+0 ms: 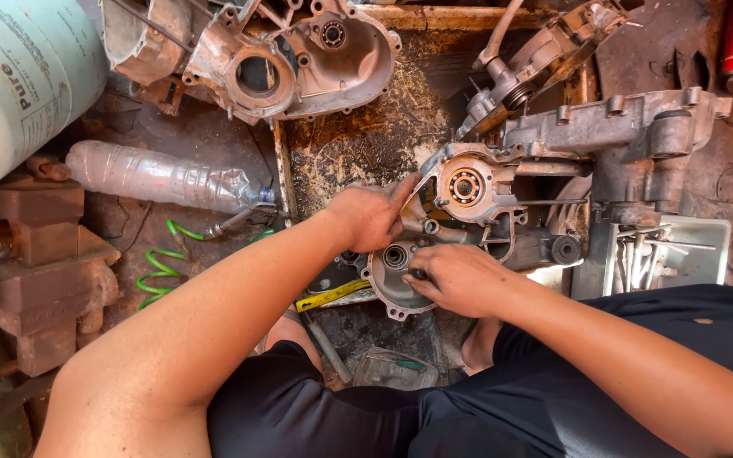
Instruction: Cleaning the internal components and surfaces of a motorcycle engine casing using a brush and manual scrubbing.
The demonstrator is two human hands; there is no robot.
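The engine crankcase half (468, 212) lies in the middle of the scene on a greasy metal tray (358, 136), its bearing (466, 187) facing up and a round cover section (394, 284) at its near end. The left hand (372, 216) presses on the casting's left edge, fingers together and the forefinger stretched toward the bearing housing. The right hand (456, 278) is curled over the round cover; its grip seems pressed around a small dark tool or bolt head, though the fingers hide it.

The casting looks like cast aluminium: stiff, fairly heavy, awkward in shape, and slick with oil, so bare skin may slide on it. Its thick outer rim and mounting lugs look the soundest places to take hold; the bearing and machined mating faces are better left untouched.

Another case half (299, 59) lies far left, a plastic bottle (163, 178) to the left.
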